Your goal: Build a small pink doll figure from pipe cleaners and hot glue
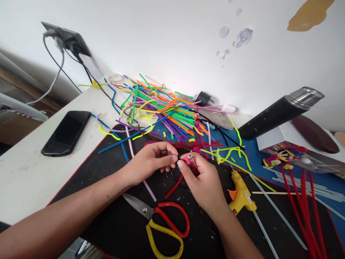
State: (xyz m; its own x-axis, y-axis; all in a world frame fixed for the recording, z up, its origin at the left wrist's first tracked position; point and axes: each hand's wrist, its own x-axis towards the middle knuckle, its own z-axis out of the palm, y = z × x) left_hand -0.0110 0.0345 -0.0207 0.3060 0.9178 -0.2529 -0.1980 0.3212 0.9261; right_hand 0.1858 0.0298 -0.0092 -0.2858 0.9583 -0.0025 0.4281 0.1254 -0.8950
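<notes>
My left hand [159, 158] is closed in a pinch, thumb against fingers, around something small and dark that I cannot make out. Almost touching it, my right hand [202, 176] curls around a small pink-and-red pipe cleaner figure [189, 160] with a pale spot on it; the fingers hide much of it. Below the hands, a red pipe cleaner [174, 187] lies on the black mat [107, 216]. Scissors [145, 210] with one red and one yellow handle lie nearest me. To the right of my right hand rests a yellow glue gun [242, 194].
A heap of colourful pipe cleaners [167, 111] spreads behind the hands. A phone [66, 133] lies at left. At right are a black flask [277, 113], a finished-looking pipe cleaner figure [284, 155], red pipe cleaners [304, 212] and glue sticks [280, 214]. Cables run from a wall socket [67, 37].
</notes>
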